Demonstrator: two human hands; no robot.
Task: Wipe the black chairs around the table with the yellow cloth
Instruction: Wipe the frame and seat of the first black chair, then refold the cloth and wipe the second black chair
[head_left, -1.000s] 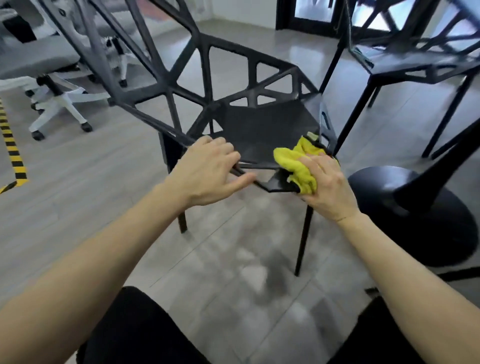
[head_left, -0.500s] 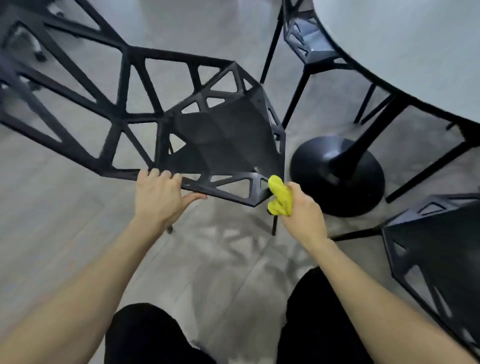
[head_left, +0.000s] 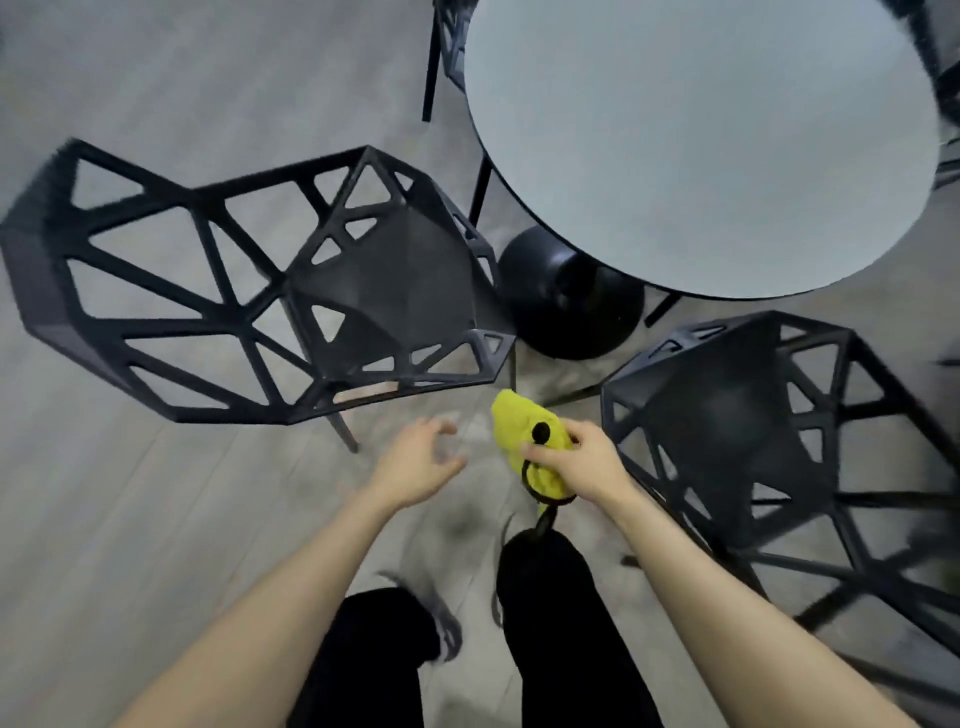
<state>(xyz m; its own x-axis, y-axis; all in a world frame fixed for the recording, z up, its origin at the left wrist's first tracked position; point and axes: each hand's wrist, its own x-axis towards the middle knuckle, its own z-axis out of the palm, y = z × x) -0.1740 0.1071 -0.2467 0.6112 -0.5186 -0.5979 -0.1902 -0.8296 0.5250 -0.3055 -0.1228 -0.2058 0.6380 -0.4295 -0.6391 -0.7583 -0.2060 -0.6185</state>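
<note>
Chairs flanking: left chair (head_left: 363, 291) at 10 o'clock, right chair (head_left: 737, 431) at 3. Table (head_left: 701, 145) at 1. Left hand (head_left: 415, 462) spread, free; right hand (head_left: 582, 462) gripping yellow cloth (head_left: 519, 431).

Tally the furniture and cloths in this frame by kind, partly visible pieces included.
Chairs: 4, two whole ones, slivers of two more
Table: 1
Cloth: 1, held in the right hand
Total: 6

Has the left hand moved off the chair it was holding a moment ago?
Yes. The left hand has let go of the chair frame and now hangs open above the floor, nearer the person than the seat's front edge.
</note>
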